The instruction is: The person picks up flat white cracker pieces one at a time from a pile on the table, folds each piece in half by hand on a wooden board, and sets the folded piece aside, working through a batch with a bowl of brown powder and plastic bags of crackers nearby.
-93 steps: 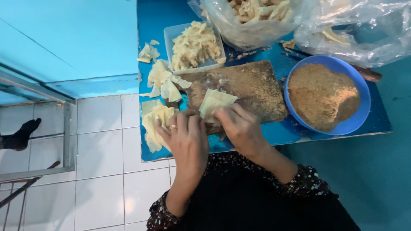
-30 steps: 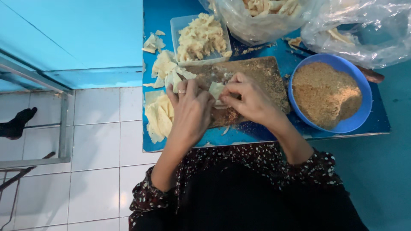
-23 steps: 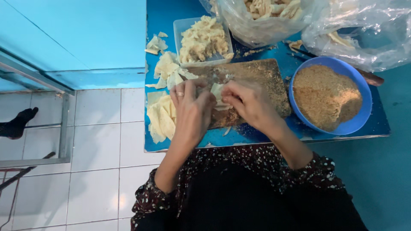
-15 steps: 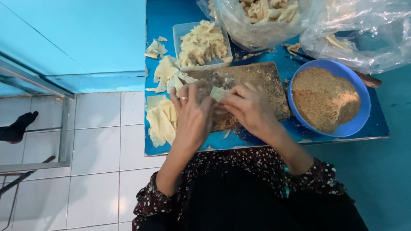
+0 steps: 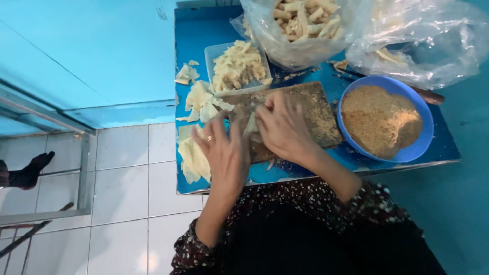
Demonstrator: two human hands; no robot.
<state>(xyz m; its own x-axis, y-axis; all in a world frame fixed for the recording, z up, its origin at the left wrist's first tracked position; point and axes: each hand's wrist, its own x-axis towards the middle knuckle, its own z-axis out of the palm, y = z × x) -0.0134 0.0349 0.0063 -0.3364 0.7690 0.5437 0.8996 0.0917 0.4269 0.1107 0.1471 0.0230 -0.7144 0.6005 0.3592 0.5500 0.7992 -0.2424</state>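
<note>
Head view shows we have moved from the flat wrapper seen three seconds back to a folded one, our left hand and right hand both pressing the wrapper into a roll on the board.

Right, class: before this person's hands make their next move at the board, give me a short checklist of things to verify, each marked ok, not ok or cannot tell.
1. Both hands on the piece: left hand and right hand meet over the pale wrapper on the wooden board. Ok.
2. Wrapper fully rolled shut: hidden by fingers. Cannot tell.
3. Crumbs ready: blue bowl beside the board is well filled. Ok.
4. Spare wrappers within reach: pale stack lies by the left hand. Ok.
5. Filling available: clear tub behind the board is heaped. Ok.
6. Board lies flat on the blue table. Ok.
</note>
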